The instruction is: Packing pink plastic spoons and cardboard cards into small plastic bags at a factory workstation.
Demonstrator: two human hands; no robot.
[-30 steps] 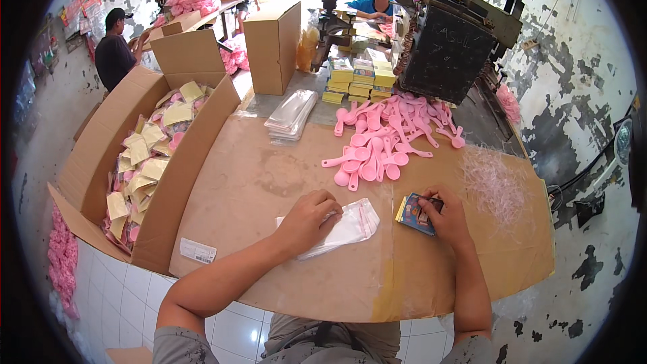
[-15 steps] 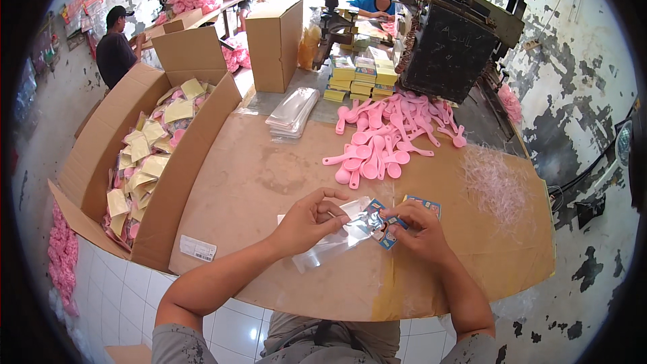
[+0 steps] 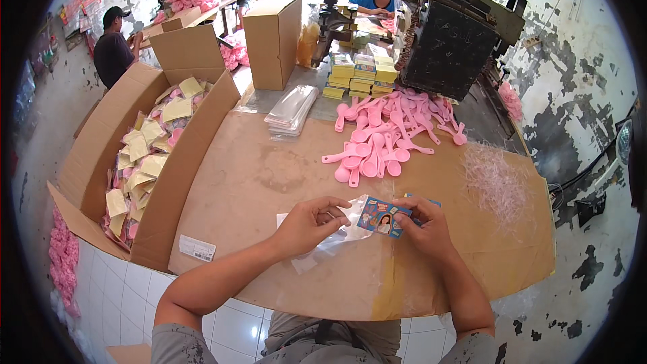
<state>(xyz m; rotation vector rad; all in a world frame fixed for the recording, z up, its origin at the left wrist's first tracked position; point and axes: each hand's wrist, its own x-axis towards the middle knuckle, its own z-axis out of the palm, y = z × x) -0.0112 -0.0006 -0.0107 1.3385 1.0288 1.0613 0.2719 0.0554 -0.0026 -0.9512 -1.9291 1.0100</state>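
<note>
My left hand (image 3: pixel 309 224) pinches the mouth of a clear plastic bag (image 3: pixel 335 236) that lies on the brown cardboard-covered table (image 3: pixel 256 175). My right hand (image 3: pixel 423 227) holds a small printed blue card (image 3: pixel 383 217) with its end at the bag's opening. Another blue card (image 3: pixel 424 200) peeks out behind my right hand. A pile of pink plastic spoons (image 3: pixel 387 136) lies further back on the table, beyond both hands.
A large open carton (image 3: pixel 151 155) with yellow-carded packs stands at my left. A stack of clear bags (image 3: pixel 291 111), a shut carton (image 3: pixel 273 40), stacked yellow packs (image 3: pixel 357 74) and a dark machine (image 3: pixel 448 44) sit at the back. Thin plastic strands (image 3: pixel 497 185) lie at right. Other people work in the background.
My right hand brought the blue card from the table's right side over to the bag. My left hand lifted the bag's mouth and holds it apart.
</note>
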